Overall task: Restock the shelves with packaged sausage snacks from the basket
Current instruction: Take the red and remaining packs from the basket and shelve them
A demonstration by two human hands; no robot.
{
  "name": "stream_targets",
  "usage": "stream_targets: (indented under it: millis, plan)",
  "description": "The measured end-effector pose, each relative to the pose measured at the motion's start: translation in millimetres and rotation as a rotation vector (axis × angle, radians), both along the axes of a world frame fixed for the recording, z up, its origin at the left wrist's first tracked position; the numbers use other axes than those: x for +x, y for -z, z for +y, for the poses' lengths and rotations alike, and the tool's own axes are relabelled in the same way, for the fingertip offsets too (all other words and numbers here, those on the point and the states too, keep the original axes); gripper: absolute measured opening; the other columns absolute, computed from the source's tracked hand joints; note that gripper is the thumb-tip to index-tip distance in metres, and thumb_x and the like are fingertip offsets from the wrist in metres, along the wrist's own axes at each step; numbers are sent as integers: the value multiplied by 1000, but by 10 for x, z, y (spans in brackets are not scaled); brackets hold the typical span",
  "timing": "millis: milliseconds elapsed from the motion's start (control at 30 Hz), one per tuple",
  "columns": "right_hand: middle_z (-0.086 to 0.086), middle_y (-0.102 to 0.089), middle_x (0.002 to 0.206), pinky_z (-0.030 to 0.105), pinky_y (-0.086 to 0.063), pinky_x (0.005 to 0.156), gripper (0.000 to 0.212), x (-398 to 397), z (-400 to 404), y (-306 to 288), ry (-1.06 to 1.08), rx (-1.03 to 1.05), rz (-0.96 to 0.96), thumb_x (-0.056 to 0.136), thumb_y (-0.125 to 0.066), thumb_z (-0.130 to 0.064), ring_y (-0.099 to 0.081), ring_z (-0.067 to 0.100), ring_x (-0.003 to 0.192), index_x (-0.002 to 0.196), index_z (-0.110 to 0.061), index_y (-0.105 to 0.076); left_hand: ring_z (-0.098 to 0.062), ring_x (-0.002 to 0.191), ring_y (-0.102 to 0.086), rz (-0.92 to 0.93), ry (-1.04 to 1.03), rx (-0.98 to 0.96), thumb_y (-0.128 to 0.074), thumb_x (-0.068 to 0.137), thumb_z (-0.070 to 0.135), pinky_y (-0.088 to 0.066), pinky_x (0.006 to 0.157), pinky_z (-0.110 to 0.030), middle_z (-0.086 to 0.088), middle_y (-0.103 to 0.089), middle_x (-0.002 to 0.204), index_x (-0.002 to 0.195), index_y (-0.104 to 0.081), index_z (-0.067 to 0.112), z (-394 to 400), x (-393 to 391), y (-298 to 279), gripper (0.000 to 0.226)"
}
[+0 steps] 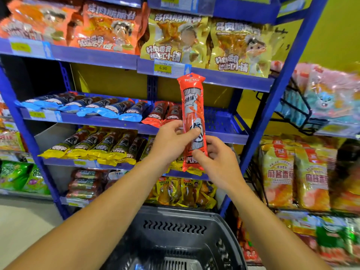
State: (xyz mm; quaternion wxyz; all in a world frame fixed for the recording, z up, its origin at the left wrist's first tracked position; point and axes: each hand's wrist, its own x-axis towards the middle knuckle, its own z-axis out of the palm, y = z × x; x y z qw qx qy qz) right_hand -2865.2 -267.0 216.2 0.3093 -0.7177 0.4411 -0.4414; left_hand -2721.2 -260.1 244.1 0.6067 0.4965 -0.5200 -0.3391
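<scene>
Single head-worn wide-angle view, facing forward and slightly down, close to the blue shelves (194,78), basket (175,230) at bottom edge.

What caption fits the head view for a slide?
Both hands, left hand and right hand, hold a red sausage pack upright before blue shelves.

A blue metal shelving unit (276,98) filled the view, its tiers edged with blue price strips, one yellow tag (163,68) reading 6.90. Behind it ran a yellow wall (342,36). A black wire rack (298,114) stood at the right, just beside the upright. Pale floor (23,221) showed at lower left, evenly lit.
</scene>
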Motion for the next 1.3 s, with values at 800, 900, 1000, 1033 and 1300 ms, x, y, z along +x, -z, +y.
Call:
stream_targets:
  millis: [800,900,1000,1033,1300]
  plan:
    - [-1,-71,63,45,-54,79,54,-390,-734,-498,343,164,141,87,-52,-52,-65,19,66,78,-1,-70,-29,148,-11,-1123,-389,-128,-54,92,45,-12,118,-54,-5,-24,159,146,-41,25,-427,189,-79,59]
    - [-6,-69,53,42,-54,72,51,-319,-957,-548,311,220,198,82,-52,-49,-73,26,79,69,-3,-67,-28,148,-11,-1166,-398,-110,-52,92,48,-10,118,-54,-4,-24,160,147,-39,26,-477,253,-22,60]
    - [0,-68,54,36,-43,62,42,-221,-1079,-551,314,203,333,83,-48,-49,-70,25,69,59,-14,-52,-27,147,-13,-1173,-407,-99,-50,93,50,-10,117,-56,-2,-27,158,146,-39,27,-521,291,11,59]
    - [0,-66,55,34,-43,60,45,-198,-1089,-560,330,185,404,84,-47,-50,-64,25,64,59,-14,-54,-27,147,-14,-1177,-408,-101,-49,93,51,-10,117,-57,-2,-28,158,146,-40,27,-531,296,13,59]
    - [4,-60,123,38,-42,93,47,-286,-954,-449,257,-289,436,89,-49,-53,-50,28,119,126,-29,-64,-28,147,-16,-1196,-405,-129,-50,93,49,-8,117,-58,-2,-31,157,146,-40,30,-575,306,44,57]
